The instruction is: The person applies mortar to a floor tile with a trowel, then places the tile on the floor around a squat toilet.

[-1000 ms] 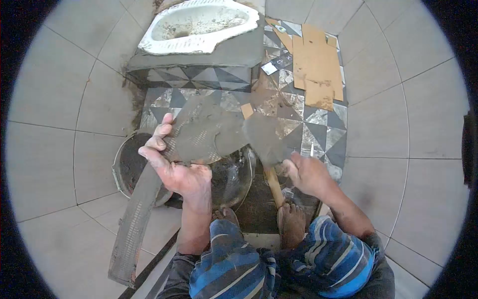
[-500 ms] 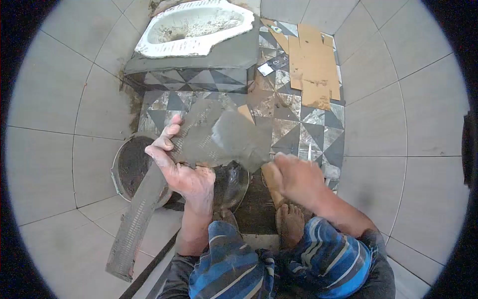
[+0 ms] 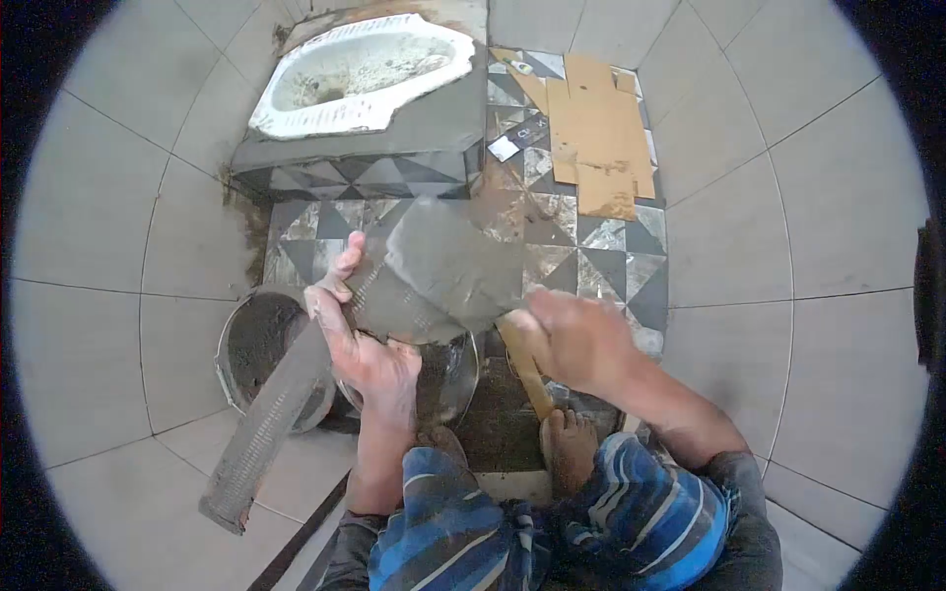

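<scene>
A tile piece with a ribbed back (image 3: 370, 295), smeared with grey mortar, rests on my left hand (image 3: 370, 360), whose palm faces up and fingers curl at its left edge. My right hand (image 3: 581, 340), blurred by motion, is closed around the wooden handle (image 3: 527, 364) of a trowel. The mortar-coated trowel blade (image 3: 448, 256) lies over the tile piece, covering much of it. Left of my left wrist, a long ribbed tile strip (image 3: 258, 433) slants across the rim of a bucket (image 3: 229, 379) containing dark grey mortar.
A white squat toilet (image 3: 379, 108) sits on a raised cement base ahead. Cardboard (image 3: 591, 138) lies on the patterned floor tiles (image 3: 601, 271) at the right. A dark round basin (image 3: 458, 379) stands below my hands, near my feet. Tiled walls (image 3: 778, 227) close in both sides.
The trowel blade and my right hand have shifted left and slightly up over the tile piece. The camera view has turned slightly; my left hand keeps its hold.
</scene>
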A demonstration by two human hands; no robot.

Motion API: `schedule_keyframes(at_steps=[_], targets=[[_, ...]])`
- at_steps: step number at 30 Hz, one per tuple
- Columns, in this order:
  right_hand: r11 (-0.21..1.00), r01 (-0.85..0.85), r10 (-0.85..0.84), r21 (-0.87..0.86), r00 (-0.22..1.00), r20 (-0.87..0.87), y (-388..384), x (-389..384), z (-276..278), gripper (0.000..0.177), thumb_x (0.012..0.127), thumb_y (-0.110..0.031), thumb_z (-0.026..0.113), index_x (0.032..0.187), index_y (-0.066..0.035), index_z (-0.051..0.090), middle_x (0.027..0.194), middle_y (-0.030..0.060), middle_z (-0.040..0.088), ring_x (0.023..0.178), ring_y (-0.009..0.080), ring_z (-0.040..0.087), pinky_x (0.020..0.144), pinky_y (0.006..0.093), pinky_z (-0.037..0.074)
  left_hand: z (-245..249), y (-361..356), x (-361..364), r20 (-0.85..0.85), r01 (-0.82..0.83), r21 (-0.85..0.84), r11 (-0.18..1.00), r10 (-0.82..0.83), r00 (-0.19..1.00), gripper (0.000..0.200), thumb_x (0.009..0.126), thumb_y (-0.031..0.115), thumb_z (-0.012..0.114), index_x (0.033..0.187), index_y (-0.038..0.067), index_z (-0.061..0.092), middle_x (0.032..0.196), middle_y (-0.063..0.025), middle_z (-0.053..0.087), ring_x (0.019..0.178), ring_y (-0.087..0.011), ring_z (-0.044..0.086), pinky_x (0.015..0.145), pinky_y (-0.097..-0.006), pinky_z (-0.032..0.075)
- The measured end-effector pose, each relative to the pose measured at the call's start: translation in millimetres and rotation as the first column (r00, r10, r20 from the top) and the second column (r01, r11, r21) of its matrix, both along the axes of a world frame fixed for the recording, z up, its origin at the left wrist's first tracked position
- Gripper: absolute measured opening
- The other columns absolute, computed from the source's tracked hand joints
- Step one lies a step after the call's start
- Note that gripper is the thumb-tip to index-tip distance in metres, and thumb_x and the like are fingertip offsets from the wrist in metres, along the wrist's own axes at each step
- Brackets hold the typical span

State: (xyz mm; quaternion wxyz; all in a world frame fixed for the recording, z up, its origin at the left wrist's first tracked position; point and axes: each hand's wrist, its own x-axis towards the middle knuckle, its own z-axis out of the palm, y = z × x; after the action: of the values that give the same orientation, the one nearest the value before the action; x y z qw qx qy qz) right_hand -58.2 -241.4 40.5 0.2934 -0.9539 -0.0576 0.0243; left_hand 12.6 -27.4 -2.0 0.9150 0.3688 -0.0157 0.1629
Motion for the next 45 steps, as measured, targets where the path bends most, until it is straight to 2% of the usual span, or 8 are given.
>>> schedule_keyframes(at_steps=[5, 7, 11, 16, 20, 32, 38, 45], targets=[[0.999, 0.007, -0.009, -0.042, 0.999, -0.040, 0, 11, -9, 0.031, 0.104, -0.034, 0.058, 0.092, -0.005, 0.059, 0.081, 0.0239, 0.068, 0.078, 0.0489, 0.067, 0.069, 0.0588, 0.052, 6, 0, -11, -0.006, 0.047, -0.112, 0.993, -0.048, 0.999, 0.039, 0.115, 0.043, 0.038, 0.092, 0.013, 0.048, 0.118, -0.0129, 0.064, 0.135, -0.0326, 0.052, 0.121, -0.0576, 0.037], [0.965, 0.058, -0.120, -0.257, 0.965, -0.234, -14, 22, -10, 0.034, 0.105, -0.036, 0.053, 0.113, -0.005, 0.064, 0.095, 0.0247, 0.072, 0.088, 0.0467, 0.070, 0.075, 0.0584, 0.055, 7, 0, -8, 0.010, 0.065, -0.147, 0.987, -0.064, 0.998, 0.040, 0.115, 0.044, 0.040, 0.090, 0.014, 0.048, 0.113, -0.0107, 0.064, 0.131, -0.0323, 0.054, 0.120, -0.0589, 0.038], [0.956, 0.143, -0.179, -0.258, 0.976, -0.125, -49, 20, -32, 0.029, 0.105, -0.032, 0.056, 0.101, -0.004, 0.064, 0.081, 0.0246, 0.068, 0.080, 0.0471, 0.069, 0.071, 0.0566, 0.053, 6, 1, -4, -0.022, 0.050, -0.131, 0.990, -0.053, 0.998, 0.040, 0.115, 0.044, 0.040, 0.090, 0.014, 0.049, 0.111, -0.0101, 0.064, 0.131, -0.0324, 0.054, 0.120, -0.0589, 0.038], [0.957, 0.147, -0.088, 0.252, 0.969, -0.231, -41, 0, -6, 0.032, 0.106, -0.030, 0.055, 0.102, 0.000, 0.064, 0.083, 0.0254, 0.066, 0.082, 0.0460, 0.068, 0.072, 0.0517, 0.051, 6, -2, -3, -0.018, 0.052, -0.086, 0.995, -0.054, 0.998, 0.040, 0.115, 0.044, 0.037, 0.091, 0.013, 0.047, 0.119, -0.0133, 0.065, 0.133, -0.0332, 0.054, 0.121, -0.0571, 0.036], [0.957, -0.001, 0.073, 0.289, 0.969, -0.238, -28, 2, -4, 0.036, 0.105, -0.037, 0.053, 0.104, -0.003, 0.065, 0.096, 0.0274, 0.069, 0.092, 0.0527, 0.066, 0.079, 0.0587, 0.052, 6, -14, -8, -0.009, 0.023, 0.013, 1.000, -0.023, 1.000, 0.041, 0.115, 0.044, 0.036, 0.093, 0.012, 0.047, 0.124, -0.0146, 0.065, 0.135, -0.0341, 0.054, 0.122, -0.0572, 0.035], [0.964, 0.055, -0.108, -0.260, 0.975, -0.192, -8, 7, -30, 0.029, 0.106, -0.033, 0.055, 0.105, -0.005, 0.061, 0.088, 0.0244, 0.070, 0.084, 0.0460, 0.071, 0.074, 0.0558, 0.058, 8, -14, -16, -0.008, -0.025, 0.085, 0.996, 0.026, 1.000, 0.038, 0.116, 0.038, 0.036, 0.096, 0.006, 0.037, 0.160, -0.0290, 0.038, 0.152, -0.0423, 0.038, 0.125, -0.0583, 0.033], [0.952, 0.231, -0.256, -0.199, 0.961, -0.109, -33, -3, -36, 0.025, 0.103, -0.028, 0.060, 0.104, -0.003, 0.065, 0.092, 0.0255, 0.071, 0.085, 0.0468, 0.070, 0.073, 0.0549, 0.055, 11, -7, -12, -0.037, 0.018, 0.072, 0.997, -0.015, 0.999, 0.042, 0.115, 0.047, 0.035, 0.094, 0.011, 0.041, 0.165, -0.0236, 0.035, 0.157, -0.0408, 0.027, 0.126, -0.0618, 0.030], [0.994, -0.047, 0.065, 0.098, 0.981, -0.182, 8, -22, 0, 0.031, 0.104, -0.035, 0.058, 0.102, -0.004, 0.062, 0.093, 0.0256, 0.070, 0.087, 0.0477, 0.069, 0.075, 0.0570, 0.056, 2, -9, -9, 0.049, -0.030, 0.092, 0.995, 0.026, 0.998, 0.042, 0.115, 0.047, 0.035, 0.093, 0.012, 0.043, 0.161, -0.0220, 0.041, 0.156, -0.0397, 0.029, 0.125, -0.0645, 0.030]])
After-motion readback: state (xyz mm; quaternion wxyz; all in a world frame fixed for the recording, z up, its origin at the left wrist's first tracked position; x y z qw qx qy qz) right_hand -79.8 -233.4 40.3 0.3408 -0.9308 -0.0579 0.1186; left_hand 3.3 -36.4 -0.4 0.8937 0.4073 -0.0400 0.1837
